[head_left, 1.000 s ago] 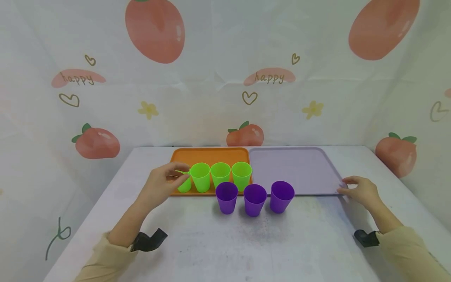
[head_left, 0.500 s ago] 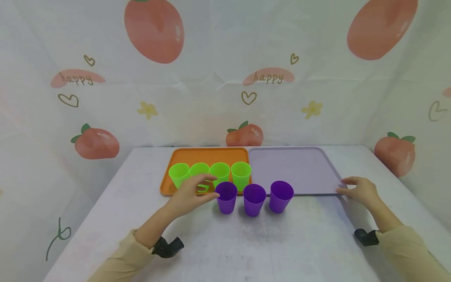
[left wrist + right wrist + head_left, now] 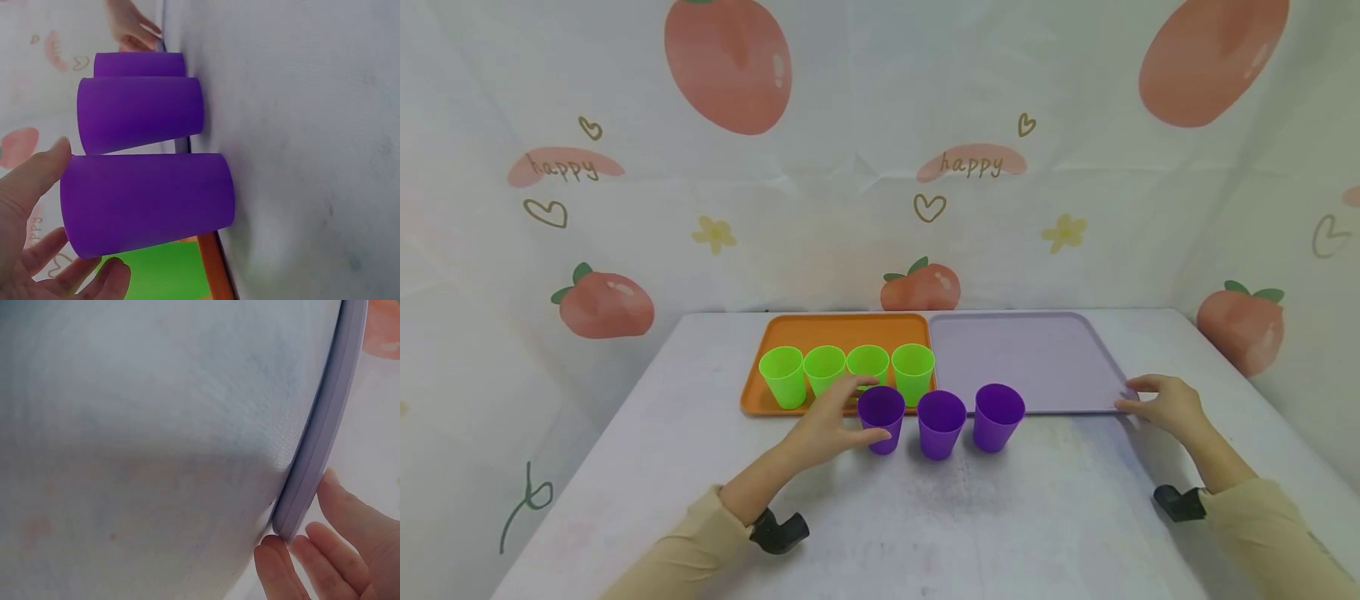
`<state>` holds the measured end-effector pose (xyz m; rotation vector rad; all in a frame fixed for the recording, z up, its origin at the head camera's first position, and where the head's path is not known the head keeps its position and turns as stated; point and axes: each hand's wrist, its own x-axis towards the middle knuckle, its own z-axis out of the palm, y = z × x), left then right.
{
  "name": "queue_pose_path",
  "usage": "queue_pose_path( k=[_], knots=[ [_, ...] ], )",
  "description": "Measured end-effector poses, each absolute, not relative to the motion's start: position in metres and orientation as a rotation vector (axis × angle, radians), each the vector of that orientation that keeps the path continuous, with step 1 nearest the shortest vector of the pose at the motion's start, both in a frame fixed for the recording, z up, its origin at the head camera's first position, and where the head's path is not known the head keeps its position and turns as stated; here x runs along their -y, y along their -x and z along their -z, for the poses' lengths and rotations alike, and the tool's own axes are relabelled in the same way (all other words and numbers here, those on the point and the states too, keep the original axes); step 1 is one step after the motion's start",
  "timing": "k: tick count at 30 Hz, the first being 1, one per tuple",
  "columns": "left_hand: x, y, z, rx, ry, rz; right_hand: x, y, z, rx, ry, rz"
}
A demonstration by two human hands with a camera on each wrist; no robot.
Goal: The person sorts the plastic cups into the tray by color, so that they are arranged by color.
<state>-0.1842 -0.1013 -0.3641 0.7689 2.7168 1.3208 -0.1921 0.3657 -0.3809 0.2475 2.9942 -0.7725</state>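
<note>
In the head view my left hand (image 3: 827,425) reaches around the leftmost purple cup (image 3: 881,421), thumb in front and fingers behind. The left wrist view shows the thumb (image 3: 44,169) at this cup's rim and the fingers (image 3: 115,278) spread along its side, not closed round it. The cup stands upright on the table. Two more purple cups, a middle one (image 3: 940,427) and a right one (image 3: 997,419), stand beside it. My right hand (image 3: 1168,408) holds the near right corner of the lavender tray (image 3: 322,425) between thumb and fingers.
An orange tray (image 3: 842,329) lies left of the lavender one, edges meeting. Several green cups (image 3: 913,377) stand upright in a row along its near side. A printed cloth (image 3: 820,208) hangs behind the white table (image 3: 880,533).
My left hand has moved right and nearer, from the leftmost green cup to the leftmost purple cup. The cups stay where they were, and my right hand has kept its place at the tray corner.
</note>
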Motion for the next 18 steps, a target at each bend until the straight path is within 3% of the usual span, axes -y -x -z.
queue_pose_path(
  k=[18],
  knots=[
    [0.0988, 0.1864, 0.3618, -2.688, -0.759, -1.347, -0.3652, 0.1917, 0.3781, -2.965, -0.254, 0.779]
  ],
)
